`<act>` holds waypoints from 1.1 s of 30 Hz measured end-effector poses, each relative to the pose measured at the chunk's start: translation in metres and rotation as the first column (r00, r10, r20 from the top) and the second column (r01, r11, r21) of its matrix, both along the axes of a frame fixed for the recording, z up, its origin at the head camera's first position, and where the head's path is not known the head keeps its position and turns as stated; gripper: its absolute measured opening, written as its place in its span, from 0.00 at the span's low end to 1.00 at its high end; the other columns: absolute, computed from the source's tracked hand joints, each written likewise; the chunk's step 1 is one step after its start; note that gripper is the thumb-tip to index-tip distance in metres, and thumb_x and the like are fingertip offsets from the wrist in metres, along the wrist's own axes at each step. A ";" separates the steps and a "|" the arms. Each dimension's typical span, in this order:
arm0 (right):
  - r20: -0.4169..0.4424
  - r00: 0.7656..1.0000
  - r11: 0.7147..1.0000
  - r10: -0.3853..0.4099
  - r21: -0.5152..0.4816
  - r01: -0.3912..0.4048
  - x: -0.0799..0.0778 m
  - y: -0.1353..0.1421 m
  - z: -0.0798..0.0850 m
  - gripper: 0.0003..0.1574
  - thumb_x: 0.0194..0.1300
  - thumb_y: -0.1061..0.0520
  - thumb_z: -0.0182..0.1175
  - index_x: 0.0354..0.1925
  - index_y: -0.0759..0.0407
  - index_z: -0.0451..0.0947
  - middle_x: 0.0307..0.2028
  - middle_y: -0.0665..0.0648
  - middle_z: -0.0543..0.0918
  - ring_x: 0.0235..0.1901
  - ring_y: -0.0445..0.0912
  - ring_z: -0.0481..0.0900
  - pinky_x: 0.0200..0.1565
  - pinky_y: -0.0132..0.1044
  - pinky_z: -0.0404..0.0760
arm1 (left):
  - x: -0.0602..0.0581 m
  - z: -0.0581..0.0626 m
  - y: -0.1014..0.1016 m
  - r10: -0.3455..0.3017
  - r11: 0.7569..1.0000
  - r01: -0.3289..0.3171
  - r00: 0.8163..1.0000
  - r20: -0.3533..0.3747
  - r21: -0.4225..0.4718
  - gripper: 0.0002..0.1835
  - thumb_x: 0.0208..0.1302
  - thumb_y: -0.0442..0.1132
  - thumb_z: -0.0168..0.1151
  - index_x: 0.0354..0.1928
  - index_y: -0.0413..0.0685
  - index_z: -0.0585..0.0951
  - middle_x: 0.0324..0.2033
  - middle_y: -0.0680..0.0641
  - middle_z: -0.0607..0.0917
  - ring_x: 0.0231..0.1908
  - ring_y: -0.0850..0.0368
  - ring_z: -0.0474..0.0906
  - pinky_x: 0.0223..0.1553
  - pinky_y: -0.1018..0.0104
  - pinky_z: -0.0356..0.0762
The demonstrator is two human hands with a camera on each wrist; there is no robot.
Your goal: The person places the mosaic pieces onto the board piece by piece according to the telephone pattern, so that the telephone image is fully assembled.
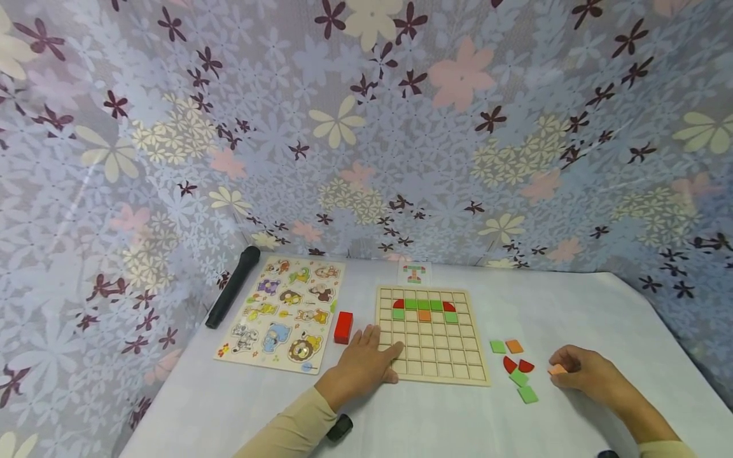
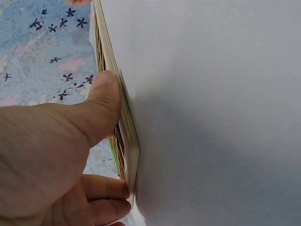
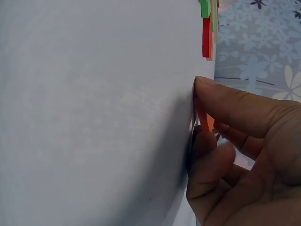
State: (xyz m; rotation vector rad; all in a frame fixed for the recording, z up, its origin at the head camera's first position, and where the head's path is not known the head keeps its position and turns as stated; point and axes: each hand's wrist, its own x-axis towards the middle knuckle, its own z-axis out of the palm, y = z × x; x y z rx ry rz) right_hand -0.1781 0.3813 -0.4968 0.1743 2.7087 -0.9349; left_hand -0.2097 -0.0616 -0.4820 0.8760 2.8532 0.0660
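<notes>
My left hand [image 1: 362, 366] rests at the near left corner of a wooden grid board [image 1: 424, 348], its fingers along the left edge. In the left wrist view, the thumb [image 2: 106, 96] touches the board's side. Red quarter-round, green and orange pieces form a pattern in the board's upper rows, among them an orange square [image 1: 424, 315]. At the right, my right hand [image 1: 590, 376] pinches another orange piece [image 1: 557, 369] between thumb and fingers, low over the table. Left of that hand lie loose green squares [image 1: 528, 394], an orange square [image 1: 514, 346] and two red quarter-rounds [image 1: 525, 366].
A pattern card [image 1: 415, 273] lies behind the board. To the left are a red block [image 1: 343, 327], an animal puzzle board [image 1: 280, 318] and a black microphone-like stick [image 1: 231, 289]. Floral cloth [image 1: 366, 159] hangs behind the white table [image 1: 550, 305].
</notes>
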 end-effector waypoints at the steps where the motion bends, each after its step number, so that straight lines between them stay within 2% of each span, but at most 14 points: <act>1: 0.010 1.000 1.000 -0.004 0.000 0.004 0.000 0.000 0.000 0.27 0.58 0.50 0.75 0.47 0.64 0.78 0.37 0.53 0.82 0.38 0.47 0.76 0.38 0.40 0.75 | 0.000 0.000 0.000 0.001 1.000 -0.001 1.000 0.002 0.000 0.36 0.65 0.60 0.63 0.75 0.66 0.69 0.74 0.32 0.64 0.76 0.37 0.58 0.75 0.45 0.55; 6: 0.048 0.998 0.999 -0.046 -0.002 0.046 0.001 0.002 -0.001 0.29 0.60 0.44 0.73 0.48 0.62 0.77 0.35 0.53 0.83 0.36 0.48 0.76 0.36 0.40 0.75 | 0.001 0.000 0.000 0.001 1.000 -0.001 1.000 0.009 0.001 0.36 0.65 0.59 0.63 0.75 0.66 0.69 0.74 0.32 0.64 0.76 0.37 0.58 0.75 0.45 0.55; 10: 0.018 0.997 0.996 -0.081 -0.039 0.081 0.003 0.009 0.003 0.35 0.66 0.39 0.68 0.54 0.66 0.77 0.29 0.52 0.80 0.30 0.47 0.74 0.30 0.39 0.73 | 0.000 -0.002 0.000 0.004 1.000 -0.004 1.000 0.005 0.001 0.36 0.64 0.60 0.63 0.74 0.66 0.70 0.74 0.32 0.65 0.75 0.37 0.58 0.75 0.45 0.56; 15: -0.032 0.984 0.969 -0.176 -0.182 0.167 0.002 0.020 0.015 0.42 0.71 0.39 0.62 0.64 0.71 0.69 0.28 0.54 0.80 0.27 0.47 0.76 0.29 0.39 0.77 | -0.001 -0.003 0.000 0.006 1.000 -0.006 1.000 -0.002 -0.004 0.36 0.64 0.60 0.63 0.74 0.67 0.70 0.74 0.32 0.65 0.76 0.37 0.58 0.75 0.45 0.56; 18: -0.089 0.967 0.931 -0.237 -0.307 0.199 0.000 0.024 0.022 0.36 0.71 0.43 0.64 0.64 0.66 0.71 0.32 0.53 0.84 0.31 0.46 0.81 0.33 0.39 0.82 | -0.002 -0.003 0.000 0.004 1.000 -0.004 1.000 -0.005 -0.012 0.36 0.65 0.60 0.63 0.75 0.68 0.69 0.74 0.32 0.64 0.76 0.37 0.58 0.75 0.45 0.55; 22: -0.159 0.952 0.890 -0.263 -0.422 0.176 -0.008 0.020 0.031 0.20 0.69 0.46 0.67 0.57 0.46 0.77 0.34 0.45 0.85 0.33 0.45 0.83 0.34 0.38 0.84 | -0.002 -0.004 0.000 0.008 1.000 -0.008 1.000 0.002 -0.020 0.36 0.65 0.60 0.63 0.75 0.68 0.69 0.74 0.32 0.64 0.76 0.37 0.57 0.76 0.46 0.55; 24: -0.179 0.951 0.878 -0.253 -0.455 0.148 -0.013 0.016 0.038 0.17 0.70 0.46 0.66 0.54 0.38 0.76 0.34 0.42 0.85 0.33 0.44 0.83 0.34 0.37 0.83 | -0.002 -0.004 -0.001 0.009 1.000 -0.008 1.000 0.003 -0.022 0.36 0.65 0.60 0.62 0.75 0.68 0.68 0.75 0.32 0.63 0.76 0.37 0.57 0.76 0.46 0.54; 27: -0.210 0.951 0.872 -0.225 -0.479 0.101 -0.020 0.007 0.049 0.17 0.71 0.47 0.65 0.56 0.36 0.75 0.36 0.40 0.85 0.33 0.43 0.82 0.33 0.36 0.82 | -0.002 -0.004 -0.001 0.006 1.000 -0.006 1.000 0.001 -0.011 0.36 0.65 0.61 0.61 0.75 0.68 0.68 0.74 0.32 0.63 0.76 0.37 0.57 0.76 0.46 0.54; 33: -0.247 0.950 0.857 -0.193 -0.514 0.041 -0.034 -0.019 0.064 0.21 0.71 0.49 0.65 0.59 0.40 0.75 0.38 0.39 0.84 0.33 0.41 0.81 0.32 0.35 0.80 | -0.001 -0.004 0.000 0.000 1.000 0.000 1.000 -0.009 -0.018 0.37 0.65 0.61 0.61 0.75 0.67 0.68 0.74 0.31 0.63 0.76 0.37 0.57 0.76 0.46 0.54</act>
